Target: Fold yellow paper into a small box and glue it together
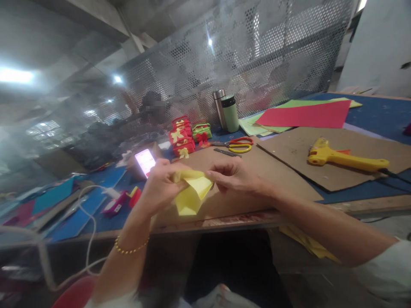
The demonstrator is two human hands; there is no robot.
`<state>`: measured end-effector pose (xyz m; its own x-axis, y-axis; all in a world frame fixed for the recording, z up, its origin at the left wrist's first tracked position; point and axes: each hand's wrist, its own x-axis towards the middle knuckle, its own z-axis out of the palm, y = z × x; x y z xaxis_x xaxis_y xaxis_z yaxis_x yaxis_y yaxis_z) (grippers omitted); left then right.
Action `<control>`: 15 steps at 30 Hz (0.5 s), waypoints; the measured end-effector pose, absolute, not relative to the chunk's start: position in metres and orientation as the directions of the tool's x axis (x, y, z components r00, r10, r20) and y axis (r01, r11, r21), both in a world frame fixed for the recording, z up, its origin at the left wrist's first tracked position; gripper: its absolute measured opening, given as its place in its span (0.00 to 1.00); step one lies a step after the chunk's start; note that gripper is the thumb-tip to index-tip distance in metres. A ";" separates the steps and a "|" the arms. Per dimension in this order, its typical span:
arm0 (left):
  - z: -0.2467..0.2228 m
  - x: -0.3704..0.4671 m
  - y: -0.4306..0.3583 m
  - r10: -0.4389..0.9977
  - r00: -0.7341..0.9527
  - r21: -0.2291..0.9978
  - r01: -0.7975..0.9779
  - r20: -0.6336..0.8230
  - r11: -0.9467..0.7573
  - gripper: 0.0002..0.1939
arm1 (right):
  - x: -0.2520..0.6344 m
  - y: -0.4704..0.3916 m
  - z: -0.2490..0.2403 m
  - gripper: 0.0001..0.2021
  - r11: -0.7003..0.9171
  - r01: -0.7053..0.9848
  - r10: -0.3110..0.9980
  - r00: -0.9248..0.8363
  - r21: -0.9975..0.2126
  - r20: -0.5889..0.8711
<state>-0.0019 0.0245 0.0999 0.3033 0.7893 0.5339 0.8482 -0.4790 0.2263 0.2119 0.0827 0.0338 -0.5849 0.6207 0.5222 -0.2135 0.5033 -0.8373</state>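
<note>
A folded yellow paper piece (193, 194) is held up over the brown cardboard (266, 184) near the table's front edge. My left hand (163, 182) grips its upper left side, fingers closed on it. At the paper's right corner, my right hand (229, 174) pinches the edge between thumb and fingers. Just behind my hands lie scissors (240, 148) with red and yellow handles and a dark blade-like tool (227, 152). Small red paper boxes (181, 137) with yellow bows stand farther back, beside a green one (201, 130) with a red bow.
A yellow glue gun (348, 159) rests on cardboard at the right. Red sheets (305, 114) lie behind it. A green bottle (230, 114) and a steel one stand at the back. A lit phone (145, 161) and white cable (93, 222) are at left.
</note>
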 end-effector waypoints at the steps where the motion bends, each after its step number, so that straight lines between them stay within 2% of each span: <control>1: 0.100 -0.002 0.025 0.791 0.305 0.223 0.850 0.531 -0.477 0.10 | 0.212 0.082 0.034 0.18 0.507 -0.209 0.619 -0.586 -0.836 0.522; 10: 0.097 -0.003 0.027 0.799 0.304 0.274 0.826 0.520 -0.493 0.04 | 0.209 0.082 0.033 0.14 0.496 -0.227 0.608 -0.598 -0.838 0.522; 15: 0.097 0.001 0.027 0.827 0.229 0.385 0.800 0.513 -0.460 0.04 | 0.210 0.083 0.034 0.15 0.491 -0.202 0.619 -0.604 -0.847 0.502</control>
<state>0.0009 0.0273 0.0969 0.2291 0.8271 0.5133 0.7998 -0.4605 0.3851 0.2105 0.0832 0.0344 -0.6041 0.6186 0.5024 -0.2016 0.4913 -0.8474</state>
